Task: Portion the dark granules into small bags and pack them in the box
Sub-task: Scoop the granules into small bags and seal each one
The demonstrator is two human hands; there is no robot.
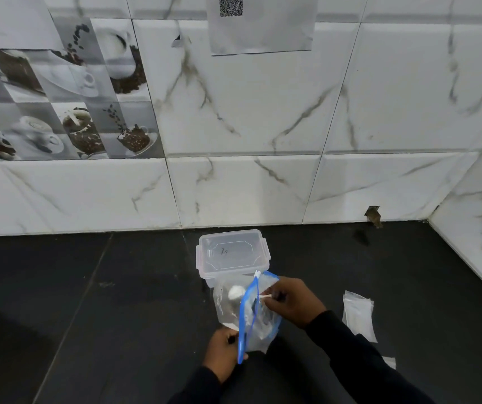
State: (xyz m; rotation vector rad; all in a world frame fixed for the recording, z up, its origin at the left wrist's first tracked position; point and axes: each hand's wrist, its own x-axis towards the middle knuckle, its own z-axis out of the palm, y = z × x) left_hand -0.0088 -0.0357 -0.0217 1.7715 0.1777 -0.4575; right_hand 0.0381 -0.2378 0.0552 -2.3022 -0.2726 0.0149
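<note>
**Supply bag being pulled open**

The left hand [225, 349] pinches the blue zip strip of the large clear plastic zip bag [222, 306] at its six o'clock. A white rounded piece [236, 292], perhaps a scoop, shows inside; the granules are hard to make out. The clear lidded plastic box [232, 253] stands at twelve o'clock, its lid on. The right hand [290, 301] pinches the opposite lip. The stack of small flat clear bags [357, 313] lies at three o'clock. This looks like the opening step. Next, one hand must let go to pick up a small bag.

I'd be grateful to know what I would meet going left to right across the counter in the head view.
Left hand → zip bag → right hand, pinching a white scoop → stack of small bags. The lidded box overlaps the bag, so I leave it out.
</note>
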